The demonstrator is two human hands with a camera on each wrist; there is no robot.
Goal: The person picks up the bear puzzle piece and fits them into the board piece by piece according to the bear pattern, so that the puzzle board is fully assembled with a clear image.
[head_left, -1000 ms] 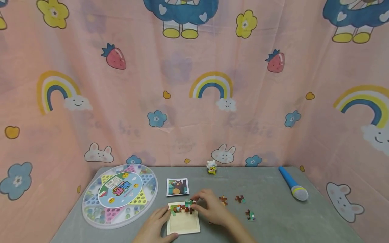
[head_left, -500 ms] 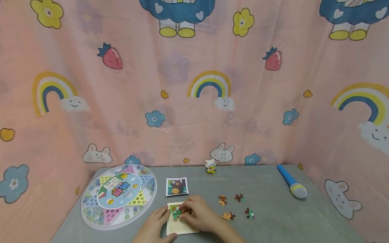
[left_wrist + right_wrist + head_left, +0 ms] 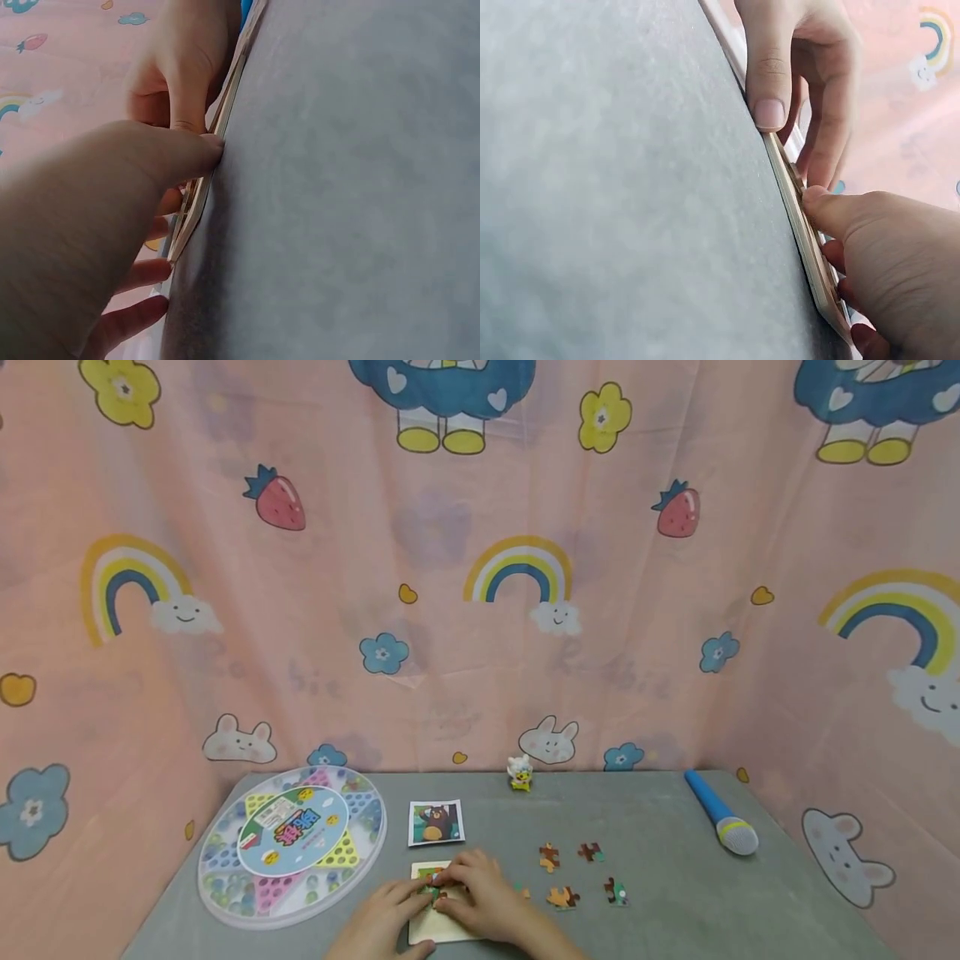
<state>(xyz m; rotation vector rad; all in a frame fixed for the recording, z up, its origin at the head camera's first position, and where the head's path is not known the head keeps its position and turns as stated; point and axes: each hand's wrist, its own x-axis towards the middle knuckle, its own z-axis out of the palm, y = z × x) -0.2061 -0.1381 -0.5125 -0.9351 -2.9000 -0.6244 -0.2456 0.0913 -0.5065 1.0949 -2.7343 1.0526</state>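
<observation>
The shallow wooden puzzle tray point(image 3: 442, 930) lies on the table with jigsaw pieces point(image 3: 429, 873) along its far part. My left hand point(image 3: 381, 917) holds the tray's left side, thumb at the near edge and fingertips reaching over the pieces. With thumb and fingers my right hand point(image 3: 480, 893) pinches a green-and-brown jigsaw piece point(image 3: 435, 892) low over the tray's left part, largely hidden by the fingers. In the right wrist view, the left thumb point(image 3: 769, 105) presses the edge of the tray point(image 3: 801, 232).
Loose jigsaw pieces point(image 3: 562, 897) lie right of the tray. A bear picture card point(image 3: 437, 823) is behind it. A round marble board game point(image 3: 292, 847) stands left, a small figurine point(image 3: 520, 773) at the back, and a blue toy microphone point(image 3: 722, 814) far right.
My right hand has moved left and nearer across the tray with the piece. The left hand's fingers have shifted from the tray's edge onto the pieces.
</observation>
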